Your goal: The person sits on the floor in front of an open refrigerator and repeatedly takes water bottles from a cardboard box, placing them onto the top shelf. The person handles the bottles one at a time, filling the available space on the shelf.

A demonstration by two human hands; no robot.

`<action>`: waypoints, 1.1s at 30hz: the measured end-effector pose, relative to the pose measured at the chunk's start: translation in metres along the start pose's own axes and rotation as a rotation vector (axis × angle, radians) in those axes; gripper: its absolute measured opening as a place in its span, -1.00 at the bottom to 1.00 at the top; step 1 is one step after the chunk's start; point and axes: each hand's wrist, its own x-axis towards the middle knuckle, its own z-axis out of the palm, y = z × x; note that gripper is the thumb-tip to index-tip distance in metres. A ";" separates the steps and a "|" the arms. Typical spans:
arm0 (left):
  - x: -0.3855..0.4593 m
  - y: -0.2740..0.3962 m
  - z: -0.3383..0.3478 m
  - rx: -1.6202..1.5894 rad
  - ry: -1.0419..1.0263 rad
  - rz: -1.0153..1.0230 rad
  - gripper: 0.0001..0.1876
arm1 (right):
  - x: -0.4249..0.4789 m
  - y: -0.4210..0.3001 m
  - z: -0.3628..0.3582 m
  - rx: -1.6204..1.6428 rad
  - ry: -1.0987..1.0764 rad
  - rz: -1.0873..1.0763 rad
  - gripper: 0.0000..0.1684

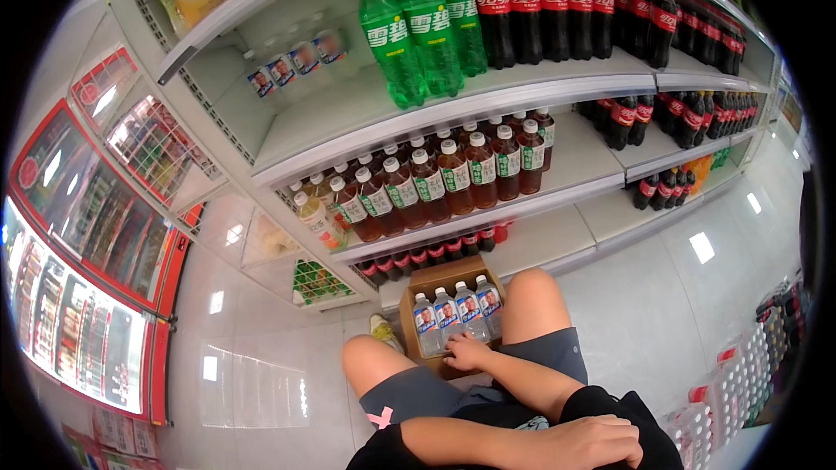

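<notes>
An open cardboard box [447, 272] stands between my knees with several clear plastic bottles [469, 311] in it, white-capped and blue-labelled. My right hand [467, 351] reaches over the box's near edge, fingers slightly apart by the bottles' lower ends; it grips nothing that I can see. My forearms cross. My left hand [604, 442] lies with curled fingers against the black sleeve [643, 414] of my right arm; its palm is hidden. On the upper shelf at left, similar clear bottles [283, 70] stand beside green soda bottles [418, 29].
Ahead, shelving [457, 101] holds cola bottles [528, 13] and brown tea bottles [428, 184]. Red-framed drink coolers [85, 313] stand at left. Wrapped bottle packs [725, 378] are on the floor at lower right. A wire-mesh rack [320, 284] adjoins the shelf end.
</notes>
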 end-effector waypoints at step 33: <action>-0.131 -0.006 -0.168 0.519 0.673 -0.493 -0.55 | -0.004 -0.026 -0.139 0.112 0.171 -0.147 -0.32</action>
